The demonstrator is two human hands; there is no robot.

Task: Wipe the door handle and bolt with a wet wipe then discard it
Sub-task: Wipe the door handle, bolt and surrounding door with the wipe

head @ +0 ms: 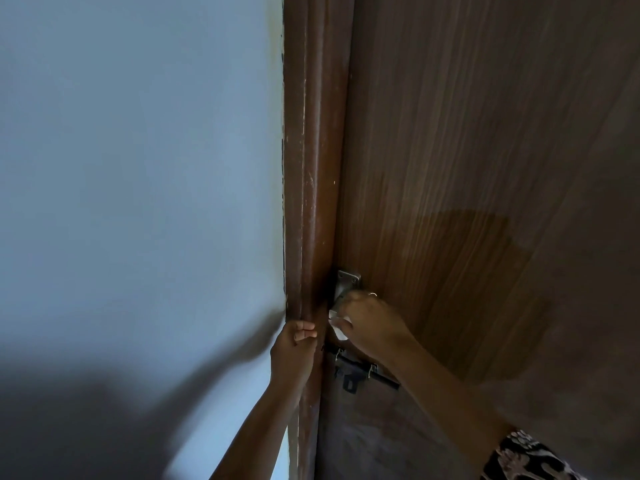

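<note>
A metal door handle [346,284] is fixed near the left edge of a brown wooden door [485,168]; only its top plate shows above my right hand [370,323]. That hand is closed around the handle with a white wet wipe [337,329] pressed under the fingers. Just below hangs a dark sliding bolt [360,372], partly crossed by my right forearm. My left hand [294,351] rests against the brown door frame [311,202], fingers curled on its edge, holding nothing else.
A pale blue wall [138,150] fills the left half, with dark shadow across its lower part. A patterned black-and-white sleeve [530,459] shows at the bottom right.
</note>
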